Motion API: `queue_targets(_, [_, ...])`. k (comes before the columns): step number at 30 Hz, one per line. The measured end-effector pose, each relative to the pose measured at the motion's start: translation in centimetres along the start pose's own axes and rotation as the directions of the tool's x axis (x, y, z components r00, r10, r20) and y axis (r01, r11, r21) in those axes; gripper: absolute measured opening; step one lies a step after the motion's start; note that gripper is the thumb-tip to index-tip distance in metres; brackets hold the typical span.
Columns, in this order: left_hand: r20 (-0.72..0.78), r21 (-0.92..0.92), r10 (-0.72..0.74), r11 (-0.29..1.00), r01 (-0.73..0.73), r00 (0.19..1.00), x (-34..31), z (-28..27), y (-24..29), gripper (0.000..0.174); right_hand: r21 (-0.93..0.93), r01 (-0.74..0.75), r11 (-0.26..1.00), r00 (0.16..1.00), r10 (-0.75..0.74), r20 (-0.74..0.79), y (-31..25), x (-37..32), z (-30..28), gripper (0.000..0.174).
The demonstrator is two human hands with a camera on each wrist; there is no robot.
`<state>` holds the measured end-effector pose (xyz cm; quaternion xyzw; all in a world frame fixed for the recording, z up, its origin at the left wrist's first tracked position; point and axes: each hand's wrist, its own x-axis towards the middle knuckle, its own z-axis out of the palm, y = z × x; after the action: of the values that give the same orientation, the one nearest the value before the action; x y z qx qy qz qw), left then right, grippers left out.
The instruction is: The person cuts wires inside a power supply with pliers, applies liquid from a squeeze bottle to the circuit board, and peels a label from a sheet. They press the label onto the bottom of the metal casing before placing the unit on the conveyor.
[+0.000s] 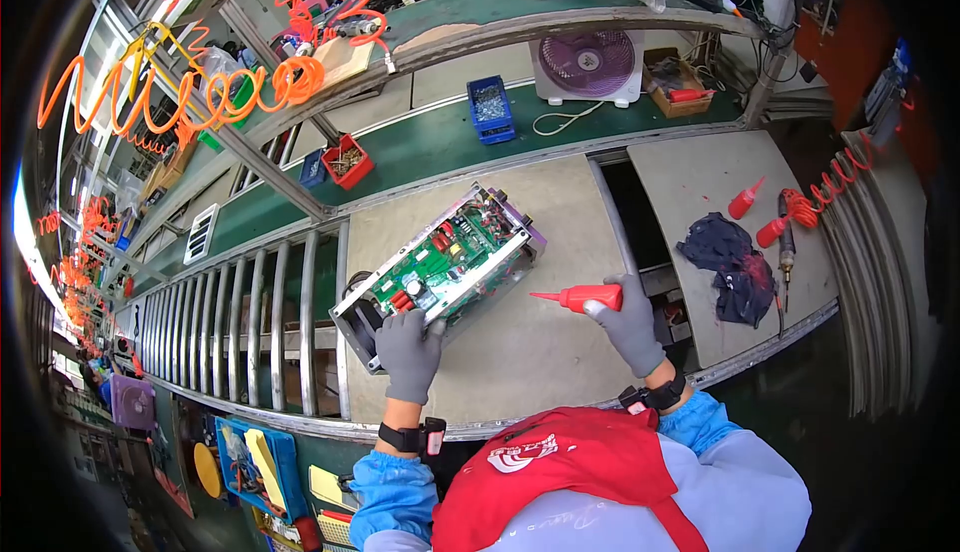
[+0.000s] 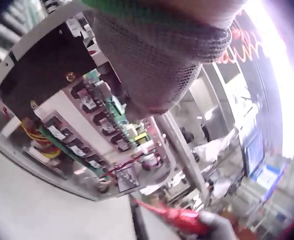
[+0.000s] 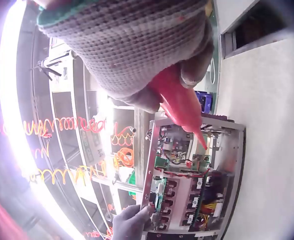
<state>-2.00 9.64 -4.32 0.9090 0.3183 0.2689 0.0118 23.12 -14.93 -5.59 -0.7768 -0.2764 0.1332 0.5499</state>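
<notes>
An open metal device chassis [image 1: 352, 302] with a green circuit board [image 1: 440, 260] inside lies slanted on the worktop. My gloved left hand [image 1: 408, 354] grips its near left end; in the left wrist view the fingertips go out of sight behind the frame edge. A red squeeze bottle [image 1: 590, 298] with a thin pointed nozzle is held in my gloved right hand [image 1: 632, 324], to the right of the chassis. The nozzle points left toward the device, apart from it in the head view. Seen from the right wrist, the bottle [image 3: 179, 102] overlaps the chassis interior.
Dark cloth [image 1: 725, 262], two more red bottles [image 1: 742, 202] and a screwdriver-like tool [image 1: 786, 257] on a coiled hose lie on the right board. Metal rollers [image 1: 257, 322] run left. Beyond stand a red parts bin [image 1: 348, 162], a blue bin [image 1: 490, 110] and a purple fan [image 1: 587, 62].
</notes>
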Motion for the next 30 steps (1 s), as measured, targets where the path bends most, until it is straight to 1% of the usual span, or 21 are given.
queue_targets(1, [-0.044,-0.012,-0.003,1.0,0.003,0.999,0.0,0.3,0.0,0.032,-0.029,0.009,1.0,1.0,-0.009,-0.007,0.4,-0.4,-0.1,0.051])
queue_targets(3, [0.022,-0.039,-0.01,0.999,0.011,1.0,-1.5,0.0,1.0,0.031,-0.08,0.042,0.996,0.999,-0.043,-0.023,1.2,-0.7,-0.5,0.051])
queue_targets(5, [0.075,-0.114,0.021,0.993,-0.012,0.997,-3.2,-0.5,1.9,0.029,-0.046,0.005,0.999,0.999,-0.007,-0.045,2.1,-1.2,-1.5,0.053])
queue_targets(6, [0.057,-0.138,0.03,0.99,-0.022,0.998,-3.4,-1.8,3.2,0.03,-0.034,-0.023,0.999,0.998,0.021,-0.053,2.5,-1.5,-2.3,0.053])
queue_targets(8, [0.085,-0.118,0.053,0.992,-0.043,0.995,-3.0,-3.3,3.1,0.029,-0.018,-0.035,0.999,0.996,0.033,-0.08,2.2,-2.4,-3.8,0.052])
queue_targets(9, [0.156,-0.286,-0.039,0.955,0.083,0.987,-2.4,-3.4,2.3,0.031,-0.001,-0.06,0.998,0.996,0.06,-0.063,1.6,-2.7,-4.8,0.051])
queue_targets(10, [0.229,-0.321,-0.101,0.931,0.173,0.968,-2.2,-4.0,2.3,0.032,0.013,-0.075,0.997,0.996,0.075,-0.043,1.0,-2.7,-5.6,0.05])
queue_targets(11, [0.142,-0.344,-0.086,0.93,0.13,0.986,-1.4,-3.5,1.7,0.031,0.001,-0.097,0.995,0.995,0.097,-0.005,0.4,-2.7,-5.8,0.052])
queue_targets(12, [0.059,-0.356,-0.074,0.93,0.09,0.996,-0.6,-3.3,1.1,0.029,-0.08,-0.016,0.997,1.0,0.016,-0.003,0.1,-2.6,-5.6,0.052])
queue_targets(14, [0.036,-0.281,-0.073,0.956,0.08,0.997,2.0,-3.6,0.0,0.027,-0.228,0.165,0.96,0.986,-0.164,0.022,-0.6,-1.8,-4.6,0.054])
queue_targets(15, [0.041,-0.246,-0.065,0.967,0.073,0.997,3.3,-3.7,-0.6,0.026,-0.258,0.212,0.943,0.977,-0.211,0.032,-1.1,-1.5,-3.9,0.054])
queue_targets(17, [0.027,-0.167,-0.032,0.985,0.036,0.999,5.1,-3.6,-2.3,0.026,-0.162,0.178,0.97,0.984,-0.175,0.035,-2.4,-0.4,-3.0,0.053])
queue_targets(18, [0.058,-0.159,-0.062,0.985,0.071,0.996,5.5,-3.1,-3.4,0.029,-0.109,0.16,0.981,0.987,-0.156,0.039,-2.8,0.3,-2.7,0.053])
queue_targets(19, [0.014,-0.109,-0.07,0.992,0.071,0.997,5.7,-2.4,-4.0,0.03,0.023,0.132,0.991,0.991,-0.133,0.027,-3.7,1.1,-2.8,0.05])
queue_targets(20, [-0.026,-0.057,-0.074,0.996,0.073,0.997,5.8,-1.8,-4.7,0.031,0.286,-0.091,0.954,0.994,0.069,0.085,-5.1,1.5,-3.5,0.043])
queue_targets(22, [-0.058,-0.017,-0.108,0.994,0.107,0.992,6.0,-0.2,-6.0,0.033,0.427,-0.079,0.901,0.996,0.087,0.003,-7.1,2.5,-4.9,0.035])
queue_targets(24, [-0.068,0.012,-0.132,0.991,0.133,0.989,6.2,0.4,-6.6,0.035,0.627,-0.068,0.776,0.996,0.021,0.083,-7.7,3.8,-7.0,0.036])
queue_targets(25, [-0.064,0.022,-0.142,0.989,0.144,0.988,6.3,0.4,-6.6,0.035,0.691,-0.054,0.721,0.998,0.019,0.059,-7.1,4.5,-7.3,0.038])
queue_targets(28, [-0.036,0.05,-0.167,0.984,0.168,0.985,6.6,0.2,-6.1,0.036,0.322,-0.174,0.93,0.984,0.153,0.089,-4.1,6.3,-8.8,0.037])
queue_targets(29, [-0.028,0.058,-0.177,0.982,0.178,0.984,6.5,0.1,-5.8,0.036,-0.395,0.237,0.887,0.946,-0.303,-0.114,1.1,7.5,-7.8,0.039])
queue_targets(30, [-0.026,0.062,-0.18,0.982,0.181,0.983,6.4,0.2,-5.7,0.036,-0.828,0.208,0.521,0.884,-0.463,-0.069,2.4,7.3,-6.5,0.043])
